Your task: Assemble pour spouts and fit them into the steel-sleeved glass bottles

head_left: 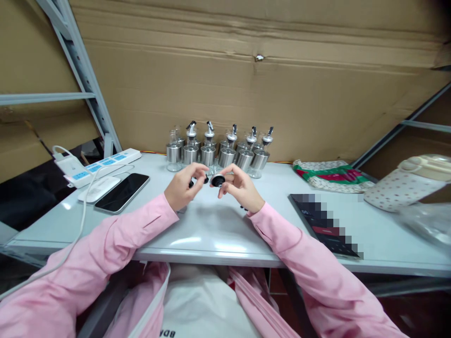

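My left hand (182, 187) is closed in a pinch above the table, with a small black part (206, 179) at its fingertips. Another dark bit shows by its fingers; its kind cannot be made out. Close beside it, my right hand (244, 187) grips a pourer spout (218, 180), its silver rim and black ringed stopper facing the left hand. Behind both hands stand glass oil bottles with steel sleeves (190, 154) in rows. Several front bottles carry a silver-and-black pourer (209, 129); the leftmost front bottle (174, 152) has an open neck. Small black pieces (243, 207) lie partly hidden under my right wrist.
On the left are a black phone (122, 193), a white charger (99, 189), and a power strip (105, 166) with a cable crossing my left sleeve. To the right lie a dark tablet (313, 220), a patterned cloth bag (331, 176) and a spotted jug (405, 185). Cardboard walls the back.
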Tool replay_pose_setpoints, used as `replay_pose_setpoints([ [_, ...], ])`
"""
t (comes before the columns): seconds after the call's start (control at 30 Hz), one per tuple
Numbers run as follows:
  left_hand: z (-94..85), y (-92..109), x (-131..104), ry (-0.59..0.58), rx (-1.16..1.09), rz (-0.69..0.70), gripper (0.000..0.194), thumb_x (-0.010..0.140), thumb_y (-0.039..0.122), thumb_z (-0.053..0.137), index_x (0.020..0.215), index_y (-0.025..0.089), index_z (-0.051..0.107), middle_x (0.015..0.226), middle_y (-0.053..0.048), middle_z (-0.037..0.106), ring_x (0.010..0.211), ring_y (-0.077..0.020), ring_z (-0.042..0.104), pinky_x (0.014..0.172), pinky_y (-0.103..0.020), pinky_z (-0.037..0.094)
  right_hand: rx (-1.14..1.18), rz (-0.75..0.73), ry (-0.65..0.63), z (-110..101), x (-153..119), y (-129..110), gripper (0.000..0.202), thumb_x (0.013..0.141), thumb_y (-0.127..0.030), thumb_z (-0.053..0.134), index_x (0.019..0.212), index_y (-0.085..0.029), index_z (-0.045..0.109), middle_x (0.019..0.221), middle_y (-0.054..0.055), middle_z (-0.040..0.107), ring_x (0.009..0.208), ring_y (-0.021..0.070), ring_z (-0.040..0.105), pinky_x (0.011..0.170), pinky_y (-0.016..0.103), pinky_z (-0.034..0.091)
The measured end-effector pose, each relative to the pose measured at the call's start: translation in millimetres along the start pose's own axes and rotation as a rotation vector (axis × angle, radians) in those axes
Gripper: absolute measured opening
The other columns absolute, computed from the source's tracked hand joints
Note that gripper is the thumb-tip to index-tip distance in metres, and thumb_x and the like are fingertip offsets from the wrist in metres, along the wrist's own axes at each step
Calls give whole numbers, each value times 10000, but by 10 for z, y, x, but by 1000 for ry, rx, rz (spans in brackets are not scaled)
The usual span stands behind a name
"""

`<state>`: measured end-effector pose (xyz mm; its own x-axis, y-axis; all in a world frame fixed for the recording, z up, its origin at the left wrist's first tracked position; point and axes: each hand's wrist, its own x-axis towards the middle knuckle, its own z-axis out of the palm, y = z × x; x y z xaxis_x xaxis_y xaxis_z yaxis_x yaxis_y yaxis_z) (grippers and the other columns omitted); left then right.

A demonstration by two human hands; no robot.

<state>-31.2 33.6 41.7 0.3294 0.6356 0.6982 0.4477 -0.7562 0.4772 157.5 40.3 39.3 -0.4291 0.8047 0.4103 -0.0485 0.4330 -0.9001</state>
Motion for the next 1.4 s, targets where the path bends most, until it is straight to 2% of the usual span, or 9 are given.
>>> replay_pose_setpoints([
  [0.1, -140, -203, 98, 76, 109, -81, 191, 819, 182, 388, 975, 156, 494, 841, -37, 581, 771, -138, 561, 742, -262, 444, 14, -22, 103, -31, 19, -43, 171, 693, -208, 506, 831, -199, 405, 707, -22, 633, 490, 90, 584, 501, 235, 421],
  [0.27, -226, -612, 137, -192, 412, -178, 202, 768, 161, 404, 917, 168, 540, 886, -49, 580, 844, -182, 550, 773, -300, 424, 8, -3, 176, -57, 41, -63, 221, 659, -220, 494, 858, -215, 398, 739, -23, 635, 501, 89, 574, 483, 231, 418],
  [0.37, -198, -723, 109, -320, 467, -239, 216, 753, 155, 406, 901, 173, 562, 906, -52, 593, 857, -189, 558, 793, -306, 419, 4, -9, 202, -60, 47, -45, 246, 651, -222, 509, 875, -216, 407, 790, -16, 627, 527, 89, 578, 491, 230, 433],
  [0.6, -258, -699, 117, -415, 540, -227, 249, 764, 187, 386, 921, 192, 579, 904, -40, 621, 785, -181, 570, 725, -283, 411, 29, -36, 274, -92, 73, -8, 223, 623, -149, 446, 834, -215, 421, 802, -23, 597, 564, 80, 555, 566, 251, 466],
  [0.93, -425, -696, 132, -551, 556, -196, 225, 777, 297, 405, 868, 187, 579, 830, -39, 633, 716, -168, 566, 669, -262, 409, 28, 31, 285, -97, 85, 15, 182, 593, -133, 433, 761, -199, 422, 734, -23, 575, 534, 75, 489, 507, 227, 399],
  [1.13, -522, -720, 145, -521, 577, -187, 240, 794, 307, 367, 836, 177, 564, 823, -43, 627, 746, -170, 561, 688, -265, 407, 62, 36, 283, -91, 87, 13, 166, 576, -133, 439, 720, -202, 393, 713, -36, 568, 527, 68, 469, 489, 209, 375],
  [1.23, -520, -692, 141, -596, 586, -226, 235, 784, 324, 392, 837, 176, 566, 819, -38, 635, 727, -165, 564, 670, -261, 411, 59, 17, 289, -97, 94, 27, 145, 578, -139, 432, 702, -201, 388, 692, -43, 547, 525, 66, 459, 496, 206, 373],
  [1.33, -486, -688, 125, -668, 571, -262, 234, 775, 328, 418, 861, 171, 569, 811, -39, 637, 710, -161, 572, 661, -257, 418, -24, -24, 318, -129, 101, 54, 118, 583, -129, 407, 679, -197, 392, 710, -27, 531, 546, 75, 456, 505, 209, 374],
  [1.4, -457, -707, 116, -696, 555, -270, 236, 774, 326, 429, 877, 168, 570, 816, -42, 638, 702, -161, 573, 644, -254, 420, -195, -87, 354, -170, 106, 75, 126, 579, -109, 382, 663, -189, 431, 765, 5, 530, 626, 101, 477, 524, 216, 380],
])
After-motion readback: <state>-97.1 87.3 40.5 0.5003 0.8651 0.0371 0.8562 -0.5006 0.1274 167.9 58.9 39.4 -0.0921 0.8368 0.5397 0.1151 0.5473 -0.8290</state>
